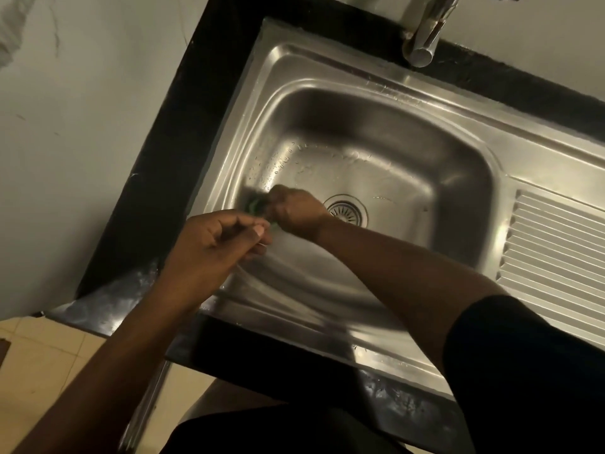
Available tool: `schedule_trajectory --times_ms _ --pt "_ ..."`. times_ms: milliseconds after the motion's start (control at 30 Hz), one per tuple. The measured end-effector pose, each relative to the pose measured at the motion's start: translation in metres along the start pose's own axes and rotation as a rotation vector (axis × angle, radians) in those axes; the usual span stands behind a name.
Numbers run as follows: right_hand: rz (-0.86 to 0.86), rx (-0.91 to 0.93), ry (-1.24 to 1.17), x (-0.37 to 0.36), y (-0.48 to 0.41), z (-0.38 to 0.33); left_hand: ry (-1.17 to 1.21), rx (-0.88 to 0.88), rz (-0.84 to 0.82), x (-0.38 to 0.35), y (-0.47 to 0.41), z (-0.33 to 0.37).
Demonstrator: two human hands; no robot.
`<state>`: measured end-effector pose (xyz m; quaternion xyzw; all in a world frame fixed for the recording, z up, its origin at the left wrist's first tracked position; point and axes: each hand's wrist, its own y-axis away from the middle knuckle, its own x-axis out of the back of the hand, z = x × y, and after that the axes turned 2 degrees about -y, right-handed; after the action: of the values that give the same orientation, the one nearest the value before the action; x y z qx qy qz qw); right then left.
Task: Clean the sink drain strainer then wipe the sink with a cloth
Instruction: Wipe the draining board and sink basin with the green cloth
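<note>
The steel sink (458, 152) has a round drain strainer (347, 211) sitting in its floor. My right hand (296, 211) reaches into the basin left of the drain and is closed on a blurred green scouring pad (254, 203) against the left wall. My left hand (216, 247) hovers over the sink's near-left rim, right beside the pad. Its thumb and fingers are pinched together. Blur hides whether anything is between them.
A chrome tap (425, 34) stands at the back over the basin. A ribbed draining board (556, 253) lies to the right. Black countertop (170, 158) frames the sink, wet at the near-left corner. A pale wall is on the left, tiled floor below.
</note>
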<state>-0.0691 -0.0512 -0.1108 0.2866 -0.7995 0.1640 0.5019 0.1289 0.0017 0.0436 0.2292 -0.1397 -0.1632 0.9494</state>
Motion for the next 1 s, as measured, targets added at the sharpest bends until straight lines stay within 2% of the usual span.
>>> schedule_trajectory --times_ms 33,100,200,267,367,433,533,600,700,800,900,1000 --pt "0.009 -0.09 -0.005 0.002 -0.007 0.006 0.004 -0.002 0.0 0.0 0.001 0.0" --pt "0.069 -0.405 -0.039 0.009 -0.015 0.02 0.024 -0.005 0.006 -0.001 0.003 0.002" --pt "0.393 -0.978 -0.248 0.024 -0.012 0.052 0.042 0.004 0.026 -0.001 0.007 0.007" --pt "0.506 -1.165 -0.298 0.031 -0.004 0.066 0.05 0.001 0.041 0.001 0.009 0.009" --pt "0.512 -1.168 -0.294 0.032 -0.001 0.059 0.083 -0.014 0.092 0.004 0.01 0.009" --pt "0.467 -1.132 -0.384 0.027 -0.008 0.044 0.087 -0.03 0.122 0.007 0.011 0.007" --pt "0.32 -0.975 -0.586 0.014 -0.022 0.014 0.068 -0.041 0.149 0.015 0.01 0.002" --pt "0.299 -0.886 -0.694 0.002 -0.032 -0.004 0.05 -0.036 0.168 0.024 0.01 -0.002" --pt "0.3 -0.908 -0.73 -0.007 -0.041 -0.017 0.031 -0.04 0.183 0.038 0.009 -0.007" --pt "0.174 -0.86 -0.906 -0.016 -0.029 -0.03 -0.011 -0.043 0.194 0.045 0.008 -0.011" --pt "0.038 -0.692 -1.084 -0.026 -0.005 -0.05 -0.038 -0.051 0.205 0.046 0.007 -0.014" --pt "0.076 -0.615 -1.159 -0.022 0.004 -0.056 -0.059 -0.049 0.198 0.048 0.006 -0.016"
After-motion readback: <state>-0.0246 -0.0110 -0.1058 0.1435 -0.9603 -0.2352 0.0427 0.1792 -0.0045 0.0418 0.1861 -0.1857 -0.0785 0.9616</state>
